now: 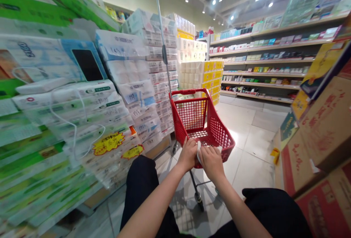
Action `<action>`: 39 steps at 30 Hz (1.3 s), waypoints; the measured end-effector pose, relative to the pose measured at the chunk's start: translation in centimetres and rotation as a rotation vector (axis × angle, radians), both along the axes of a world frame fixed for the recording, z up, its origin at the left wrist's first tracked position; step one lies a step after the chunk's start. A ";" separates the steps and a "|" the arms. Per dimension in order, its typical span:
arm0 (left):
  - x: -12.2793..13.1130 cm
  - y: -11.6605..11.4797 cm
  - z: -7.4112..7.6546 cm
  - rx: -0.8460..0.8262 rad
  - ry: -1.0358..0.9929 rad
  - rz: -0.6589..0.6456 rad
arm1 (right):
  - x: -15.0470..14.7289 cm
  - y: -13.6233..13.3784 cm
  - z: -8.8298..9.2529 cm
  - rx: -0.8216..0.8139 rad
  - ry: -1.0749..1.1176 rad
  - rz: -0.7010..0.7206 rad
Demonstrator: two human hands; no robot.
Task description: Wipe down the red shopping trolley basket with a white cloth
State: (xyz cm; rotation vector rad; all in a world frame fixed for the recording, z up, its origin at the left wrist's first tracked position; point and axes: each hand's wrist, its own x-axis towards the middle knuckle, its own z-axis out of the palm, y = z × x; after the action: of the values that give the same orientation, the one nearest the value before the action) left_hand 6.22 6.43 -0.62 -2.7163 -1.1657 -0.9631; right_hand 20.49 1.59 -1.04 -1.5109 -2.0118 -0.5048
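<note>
A small red plastic shopping cart point(219, 130) with lattice walls stands in front of me; its basket looks bare inside. My left hand point(188, 154) is closed around the cart's near rim, its fingers curled over the edge. Just to the right, my right hand point(212, 160) presses a white cloth or tissue point(199, 151) against the same rim, fingers bent over it. Most of the white piece is hidden beneath that hand; bits show at its left and right. From the cart's left side rises a thin metal pole point(159, 15).
Stacked tissue packs point(131, 84) line the left, with a phone point(87, 64) and a white cable point(75, 132) on them. Cardboard boxes point(307, 161) are piled at right. Shelves of small goods point(260, 57) stand behind. Pale tiled floor point(246, 150) runs between.
</note>
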 end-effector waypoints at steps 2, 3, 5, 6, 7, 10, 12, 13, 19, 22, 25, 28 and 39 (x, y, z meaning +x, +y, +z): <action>-0.2 0.0 0.1 -0.003 -0.001 -0.026 | 0.1 0.1 -0.2 -0.001 -0.012 0.062; -0.3 0.1 0.1 -0.007 0.003 -0.042 | 0.8 0.2 -0.2 -0.007 -0.026 0.099; -0.6 0.2 0.3 -0.015 0.013 -0.072 | 3.1 0.5 -0.3 -0.024 -0.052 0.152; -0.7 0.2 0.3 -0.017 0.015 -0.084 | 4.4 0.7 -0.4 -0.028 -0.055 0.158; -0.8 0.3 0.3 -0.017 0.015 -0.096 | 5.8 0.9 -0.4 -0.025 -0.049 0.151; -1.0 0.6 0.3 -0.012 0.012 -0.121 | 9.3 1.5 -0.4 -0.020 -0.021 0.112; -1.1 0.8 0.3 -0.011 0.011 -0.120 | 10.3 1.8 -0.3 -0.034 -0.003 0.090; -1.2 0.8 0.3 -0.012 0.012 -0.118 | 10.3 1.9 -0.4 -0.041 0.008 0.079; -2.0 1.0 0.3 -0.003 -0.016 -0.135 | 7.6 1.6 -0.6 0.013 0.084 -0.021; -2.8 1.0 0.3 0.006 -0.051 -0.142 | 6.5 0.9 -0.4 0.013 0.082 -0.034; -3.6 1.1 0.1 0.014 -0.078 -0.143 | 5.2 0.2 0.2 0.016 0.060 -0.057; -4.1 1.4 0.0 0.017 -0.081 -0.152 | 2.6 0.0 0.7 0.005 0.008 -0.061; -7.1 3.5 -0.4 0.003 -0.105 -0.210 | -1.5 1.3 0.5 -0.087 -0.104 0.105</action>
State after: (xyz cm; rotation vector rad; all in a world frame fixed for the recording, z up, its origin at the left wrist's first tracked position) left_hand -0.89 9.91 -1.06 -2.8606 -0.9035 -1.1423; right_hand 18.95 2.86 -0.56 -1.4469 -2.2069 -0.4670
